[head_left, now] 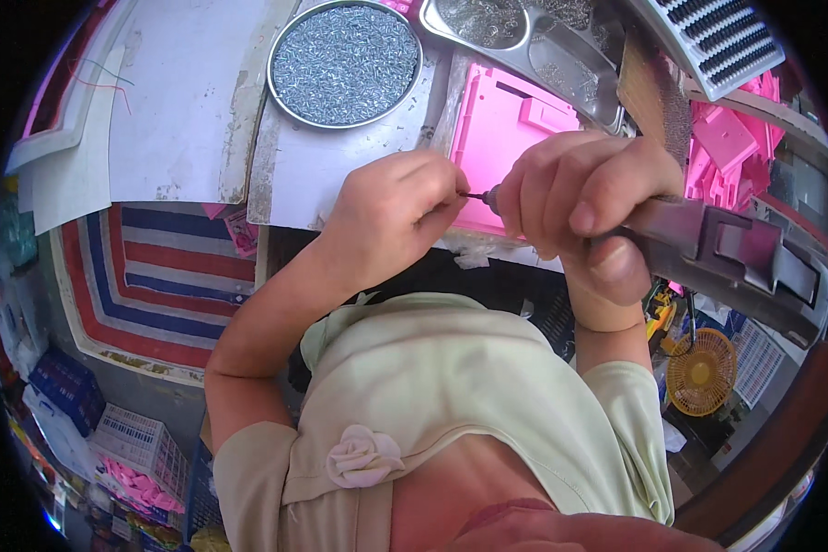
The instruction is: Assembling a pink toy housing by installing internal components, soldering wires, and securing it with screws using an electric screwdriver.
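Observation:
My right hand (589,193) is wrapped round a dark power screwdriver (708,241), whose thin bit points left. At the bit's tip, the fingers of my left hand (391,207) are pinched together. Whatever they hold is hidden behind the fingers. Just beyond both hands lies a flat pink plastic panel (488,124) with a raised block on it, partly covered by my right hand. A round metal tray (340,125) full of small silvery screws stands on the white worktop (290,175), past my left hand.
A steel compartment tray (517,58) with small metal parts sits at the back. Pink plastic pieces (731,138) are heaped at the right, below a white rack (718,41) of black and white strips. Striped sheeting (184,267) hangs at the left; a yellow round basket (702,373) is lower right.

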### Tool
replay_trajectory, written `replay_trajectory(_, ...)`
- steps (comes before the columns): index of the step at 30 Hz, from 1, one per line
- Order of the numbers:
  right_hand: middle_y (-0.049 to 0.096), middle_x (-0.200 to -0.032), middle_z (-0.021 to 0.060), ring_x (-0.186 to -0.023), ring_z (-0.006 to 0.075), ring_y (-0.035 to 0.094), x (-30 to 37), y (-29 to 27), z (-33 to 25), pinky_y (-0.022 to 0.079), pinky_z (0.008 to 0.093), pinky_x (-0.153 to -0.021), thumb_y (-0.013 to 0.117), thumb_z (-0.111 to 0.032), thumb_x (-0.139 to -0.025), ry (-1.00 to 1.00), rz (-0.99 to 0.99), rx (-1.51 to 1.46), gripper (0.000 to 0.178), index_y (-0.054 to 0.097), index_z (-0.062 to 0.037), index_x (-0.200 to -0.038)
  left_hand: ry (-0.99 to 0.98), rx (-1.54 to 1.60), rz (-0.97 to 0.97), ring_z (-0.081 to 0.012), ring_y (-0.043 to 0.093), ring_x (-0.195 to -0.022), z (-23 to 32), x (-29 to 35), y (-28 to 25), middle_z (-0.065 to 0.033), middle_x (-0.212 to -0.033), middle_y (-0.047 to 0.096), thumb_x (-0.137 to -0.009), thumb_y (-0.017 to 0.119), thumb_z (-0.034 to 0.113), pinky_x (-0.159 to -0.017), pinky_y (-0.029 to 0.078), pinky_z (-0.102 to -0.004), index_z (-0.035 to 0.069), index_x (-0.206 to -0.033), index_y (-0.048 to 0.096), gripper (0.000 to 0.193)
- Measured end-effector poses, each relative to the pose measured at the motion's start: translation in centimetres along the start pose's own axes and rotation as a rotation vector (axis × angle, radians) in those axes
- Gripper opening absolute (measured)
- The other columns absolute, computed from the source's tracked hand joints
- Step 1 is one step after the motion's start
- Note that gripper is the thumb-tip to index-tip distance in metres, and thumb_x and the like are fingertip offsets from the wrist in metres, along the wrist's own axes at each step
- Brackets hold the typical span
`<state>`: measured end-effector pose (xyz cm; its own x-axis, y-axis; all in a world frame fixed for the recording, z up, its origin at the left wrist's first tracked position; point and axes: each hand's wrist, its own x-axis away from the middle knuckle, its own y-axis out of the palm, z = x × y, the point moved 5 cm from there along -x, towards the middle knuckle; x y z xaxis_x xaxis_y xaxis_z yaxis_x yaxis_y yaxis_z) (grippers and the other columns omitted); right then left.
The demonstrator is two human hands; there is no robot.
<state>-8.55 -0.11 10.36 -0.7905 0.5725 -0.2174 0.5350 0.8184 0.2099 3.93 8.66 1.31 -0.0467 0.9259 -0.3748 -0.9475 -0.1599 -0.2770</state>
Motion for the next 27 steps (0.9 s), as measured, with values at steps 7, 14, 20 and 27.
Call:
replay_trajectory(7,0.05,-0.058,-0.0017,-0.046,0.0125,0.048,-0.8,0.6,-0.7,0.048,0.0308,-0.047,0.072,-0.035,-0.093,-0.132,0.019,-0.004,0.028,0.055,-0.0131,-0.091,0.011,0.104,0.128,-0.025,0.071,-0.072,-0.3,0.8,0.3,-0.0111,-0.09,0.074,-0.079,0.076,-0.006,-0.062,0.055,-0.0316,0.004,-0.081,0.058,0.021)
replay_trajectory(14,0.05,-0.058,-0.0029,-0.047,0.0108,0.047,-0.4,0.4,-0.8,0.049,0.029,-0.048,0.07,-0.037,-0.095,-0.143,0.015,-0.015,0.028,0.054,-0.014,-0.091,-0.01,0.164,0.183,-0.0239,0.074,-0.076,-0.4,1.6,0.6,-0.0123,-0.091,0.075,-0.077,0.078,-0.009,-0.065,0.057,-0.0301,0.005,-0.081,0.057,0.025)
replay_trajectory(20,0.048,-0.059,-0.004,-0.049,0.01,0.045,-0.4,0.2,-0.8,0.048,0.0287,-0.049,0.066,-0.039,-0.097,-0.132,0.019,-0.066,0.028,0.054,-0.0137,-0.095,0.116,0.029,0.242,-0.0244,0.075,-0.083,0.2,2.6,0.7,-0.0151,-0.099,0.076,-0.08,0.076,-0.008,-0.07,0.058,-0.0309,0.005,-0.087,0.06,0.022)
replay_trajectory(27,0.046,-0.058,-0.0008,-0.048,0.014,0.045,-0.1,0.3,1.7,0.046,0.035,-0.053,0.068,-0.032,-0.096,-0.052,0.095,0.031,0.027,0.051,-0.0098,-0.094,-0.066,-0.175,0.316,-0.0255,0.074,-0.099,-1.8,3.6,-2.5,-0.0198,-0.112,0.074,-0.088,0.069,-0.008,-0.082,0.058,-0.0341,-0.002,-0.101,0.069,0.014)
